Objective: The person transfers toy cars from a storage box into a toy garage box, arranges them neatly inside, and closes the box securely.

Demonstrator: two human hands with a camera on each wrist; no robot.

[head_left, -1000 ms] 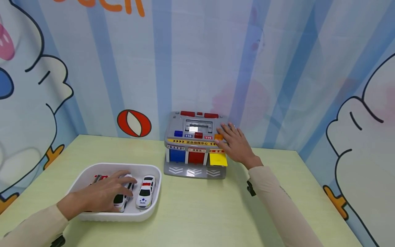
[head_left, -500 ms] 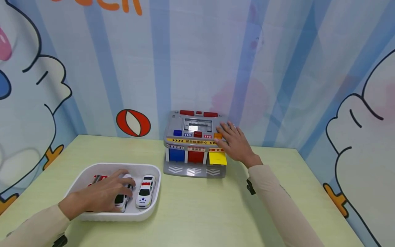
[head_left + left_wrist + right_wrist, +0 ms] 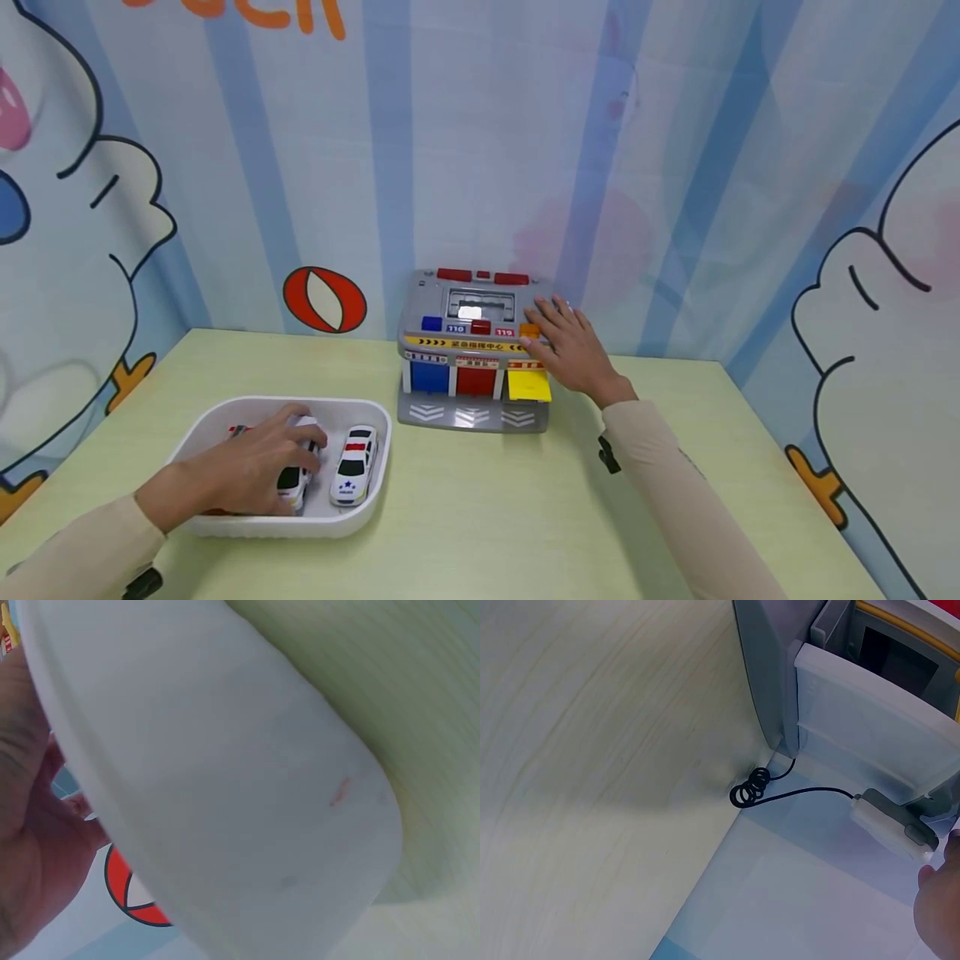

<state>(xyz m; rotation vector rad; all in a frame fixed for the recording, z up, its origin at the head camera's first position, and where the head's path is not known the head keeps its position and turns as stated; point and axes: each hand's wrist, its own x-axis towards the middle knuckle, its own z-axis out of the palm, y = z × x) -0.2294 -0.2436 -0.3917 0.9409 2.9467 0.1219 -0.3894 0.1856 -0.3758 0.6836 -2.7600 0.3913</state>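
In the head view, my left hand (image 3: 251,467) reaches into a white tray (image 3: 341,527) and grips a white toy car (image 3: 291,481), thumb at its near end and fingers curled over the far side. Much of that car is covered by the hand. A white toy police car (image 3: 354,467) lies to its right in the tray. My right hand (image 3: 573,350) rests with extended fingers on the right side of the grey toy rescue station's roof (image 3: 427,296), by the orange button (image 3: 530,331). The station's yellow door (image 3: 529,386) is raised; the blue and red doors are down.
A red toy part (image 3: 238,430) shows behind my left hand in the tray. In the right wrist view, a coiled black cord (image 3: 750,787) links the station to a small grey-and-white handset (image 3: 895,823) at its side. A printed curtain (image 3: 480,150) hangs behind the table.
My left hand has shifted slightly within the tray, its fingers drawn a little closer around the white toy car. My right hand stays on the station's roof.
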